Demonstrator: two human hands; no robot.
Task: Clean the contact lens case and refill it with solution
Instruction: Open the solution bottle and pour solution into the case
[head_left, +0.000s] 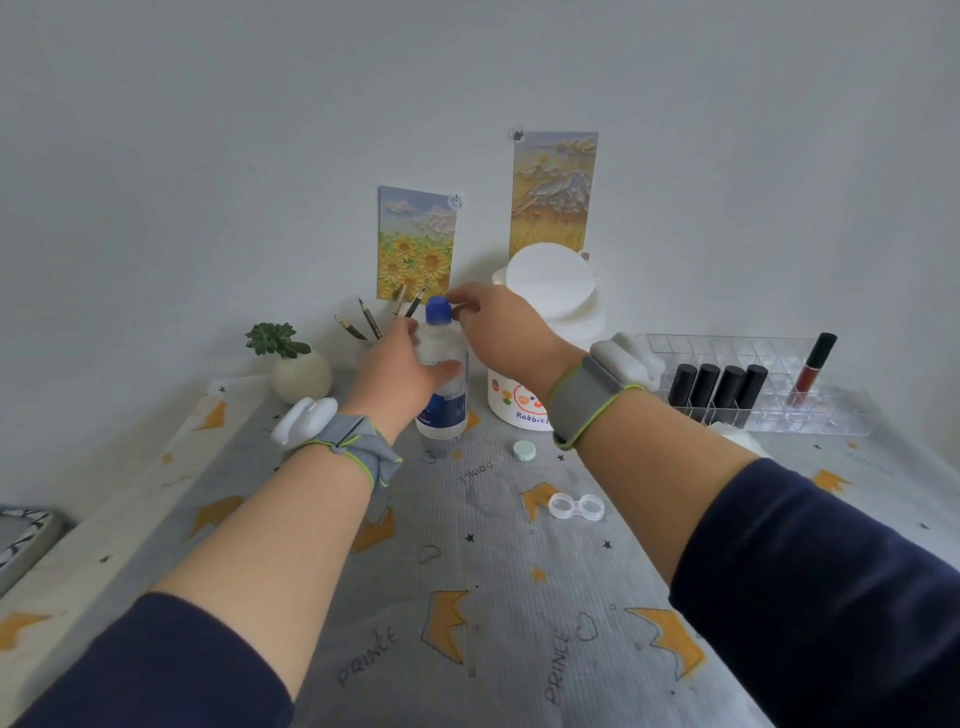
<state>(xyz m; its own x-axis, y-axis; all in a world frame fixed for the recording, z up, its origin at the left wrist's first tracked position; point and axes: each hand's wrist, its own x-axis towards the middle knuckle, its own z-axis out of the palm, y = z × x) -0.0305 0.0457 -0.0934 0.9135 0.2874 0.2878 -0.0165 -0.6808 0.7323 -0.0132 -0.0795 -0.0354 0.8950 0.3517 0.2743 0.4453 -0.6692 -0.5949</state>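
Note:
A clear solution bottle (442, 410) with a blue cap (438, 308) stands upright on the grey patterned tablecloth (467, 571). My left hand (400, 371) is wrapped around the bottle's upper body. My right hand (493, 325) has its fingertips pinched on the blue cap from the right. A transparent contact lens case (576, 506) lies open on the cloth, nearer to me and to the right of the bottle. One pale green lid (524, 449) lies between the bottle and the case.
A white jar (511, 405) marked "Rabbit" stands right of the bottle, with a stack of cotton pads (550, 291) behind it. A clear organiser (753, 384) with lipsticks sits at the right. A small potted succulent (298, 366) and a pencil holder are at the left.

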